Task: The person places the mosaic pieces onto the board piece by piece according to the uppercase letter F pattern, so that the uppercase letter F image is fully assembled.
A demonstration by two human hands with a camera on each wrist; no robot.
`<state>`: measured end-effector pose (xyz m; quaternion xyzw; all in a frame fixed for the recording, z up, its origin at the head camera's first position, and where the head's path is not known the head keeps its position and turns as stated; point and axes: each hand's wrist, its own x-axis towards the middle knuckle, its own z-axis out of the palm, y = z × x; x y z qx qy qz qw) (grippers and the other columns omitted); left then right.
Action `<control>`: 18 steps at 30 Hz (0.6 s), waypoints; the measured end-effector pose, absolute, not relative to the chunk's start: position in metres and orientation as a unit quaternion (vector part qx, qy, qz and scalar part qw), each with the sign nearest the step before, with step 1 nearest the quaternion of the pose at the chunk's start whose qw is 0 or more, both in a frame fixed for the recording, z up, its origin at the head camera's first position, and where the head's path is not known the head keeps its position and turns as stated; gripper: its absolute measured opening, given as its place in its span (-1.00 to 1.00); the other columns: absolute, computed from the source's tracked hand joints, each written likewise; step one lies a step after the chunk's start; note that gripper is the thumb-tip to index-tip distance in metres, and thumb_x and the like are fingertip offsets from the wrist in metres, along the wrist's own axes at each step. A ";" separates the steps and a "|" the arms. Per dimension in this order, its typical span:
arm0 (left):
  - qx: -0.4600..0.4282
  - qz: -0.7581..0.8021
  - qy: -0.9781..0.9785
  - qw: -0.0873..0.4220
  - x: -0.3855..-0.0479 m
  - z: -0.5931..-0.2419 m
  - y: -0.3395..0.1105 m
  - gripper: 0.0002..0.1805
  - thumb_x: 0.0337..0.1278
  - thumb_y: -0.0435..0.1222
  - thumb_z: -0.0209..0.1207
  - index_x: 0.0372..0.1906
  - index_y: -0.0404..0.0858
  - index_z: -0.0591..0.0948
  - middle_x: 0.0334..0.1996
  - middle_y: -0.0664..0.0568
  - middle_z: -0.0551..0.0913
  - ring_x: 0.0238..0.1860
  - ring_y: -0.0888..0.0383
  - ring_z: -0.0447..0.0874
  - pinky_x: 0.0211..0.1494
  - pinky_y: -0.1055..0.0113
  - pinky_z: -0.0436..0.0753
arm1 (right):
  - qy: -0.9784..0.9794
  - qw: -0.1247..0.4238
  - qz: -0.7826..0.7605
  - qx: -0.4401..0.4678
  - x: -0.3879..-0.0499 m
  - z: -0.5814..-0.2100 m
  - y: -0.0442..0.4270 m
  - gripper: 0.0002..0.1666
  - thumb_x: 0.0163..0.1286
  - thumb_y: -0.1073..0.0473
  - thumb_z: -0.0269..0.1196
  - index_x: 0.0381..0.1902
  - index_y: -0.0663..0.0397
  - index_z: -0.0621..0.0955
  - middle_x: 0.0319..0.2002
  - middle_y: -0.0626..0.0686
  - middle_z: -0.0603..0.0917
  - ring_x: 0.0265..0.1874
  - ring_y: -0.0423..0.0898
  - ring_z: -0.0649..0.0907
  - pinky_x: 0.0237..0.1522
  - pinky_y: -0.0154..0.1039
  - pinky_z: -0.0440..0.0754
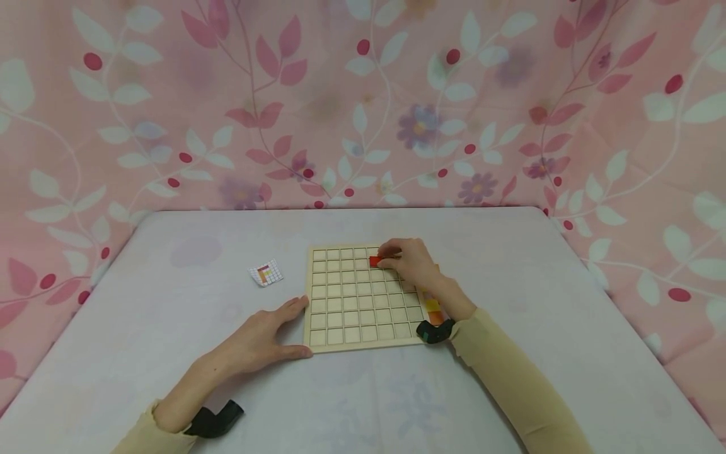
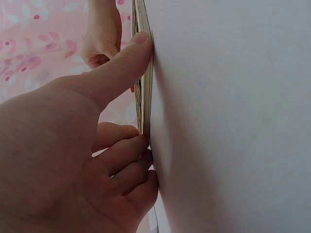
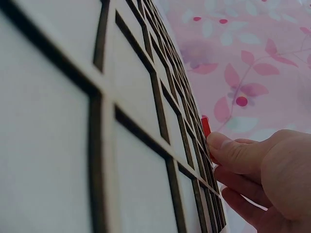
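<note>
A square wooden grid board (image 1: 350,302) lies on the table, its cells pale and bare where they show. My right hand (image 1: 413,261) is over the board's far right part and pinches a red tile (image 1: 374,261) between thumb and fingers. In the right wrist view the red tile (image 3: 205,126) sticks out past the thumb tip, low at the grid's surface; whether it sits in a cell cannot be told. My left hand (image 1: 255,337) rests on the table, its thumb touching the board's near left corner and its fingertips against the left edge.
Left of the board lies a small creased paper card (image 1: 265,273) with a printed coloured grid pattern. Yellow and orange tiles (image 1: 433,306) lie along the board's right edge, partly covered by my right wrist. A pink floral cloth (image 1: 351,101) hangs behind the table.
</note>
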<state>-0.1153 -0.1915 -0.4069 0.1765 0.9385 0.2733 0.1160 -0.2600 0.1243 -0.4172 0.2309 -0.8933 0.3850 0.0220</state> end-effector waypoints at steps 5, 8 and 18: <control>0.177 0.275 0.938 0.112 -0.115 -0.407 -0.192 0.07 -0.04 0.17 0.42 0.55 -0.15 0.24 0.50 -0.14 0.28 0.45 -0.22 0.29 0.41 -0.16 0.35 | -0.896 0.026 0.375 0.234 -0.260 -0.418 0.124 -0.79 0.24 0.22 0.44 -0.16 0.12 0.74 -0.20 0.05 0.79 -0.11 -0.01 0.74 0.05 -0.12 0.68; 0.178 0.276 0.938 0.114 -0.115 -0.408 -0.192 0.07 -0.03 0.17 0.41 0.55 -0.15 0.24 0.51 -0.14 0.27 0.46 -0.22 0.29 0.41 -0.16 0.35 | -0.897 0.030 0.371 0.240 -0.260 -0.418 0.124 -0.78 0.24 0.23 0.44 -0.15 0.14 0.75 -0.21 0.05 0.80 -0.12 -0.01 0.73 0.05 -0.13 0.68; 0.177 0.277 0.937 0.116 -0.115 -0.407 -0.192 0.07 -0.03 0.18 0.41 0.55 -0.14 0.24 0.52 -0.12 0.26 0.47 -0.21 0.27 0.42 -0.16 0.34 | -0.894 0.034 0.372 0.247 -0.259 -0.417 0.124 -0.77 0.23 0.25 0.45 -0.14 0.17 0.75 -0.19 0.07 0.80 -0.11 0.00 0.73 0.04 -0.13 0.69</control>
